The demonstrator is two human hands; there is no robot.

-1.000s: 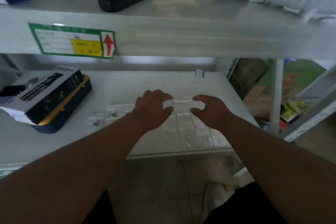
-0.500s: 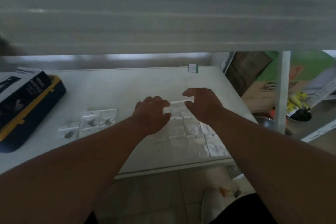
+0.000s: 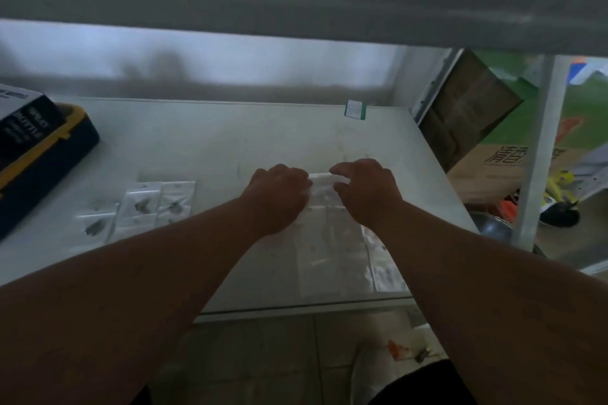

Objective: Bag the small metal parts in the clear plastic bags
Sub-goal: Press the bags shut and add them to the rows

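Both hands on bench: left hand (image 3: 279, 194) and right hand (image 3: 368, 191) pinch top edge of clear bag (image 3: 324, 186) between them, fingers curled. Filled bags (image 3: 154, 207) lie to left (dark bits inside), near blue case (image 3: 39, 161)

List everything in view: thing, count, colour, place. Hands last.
filled bags: three, clear with dark metal parts inside, shelf left of the hands
clear bag: one, between both hands, mid-shelf
bag sheet: clear, count unclear, near the shelf's front edge
tool case: one, dark blue and yellow, far left, a black box on top
label: one, green and white, shelf's back edge
cardboard box: one, brown, right of the shelf
shelf: white
left hand: pinches the bag's left end
right hand: pinches its right end
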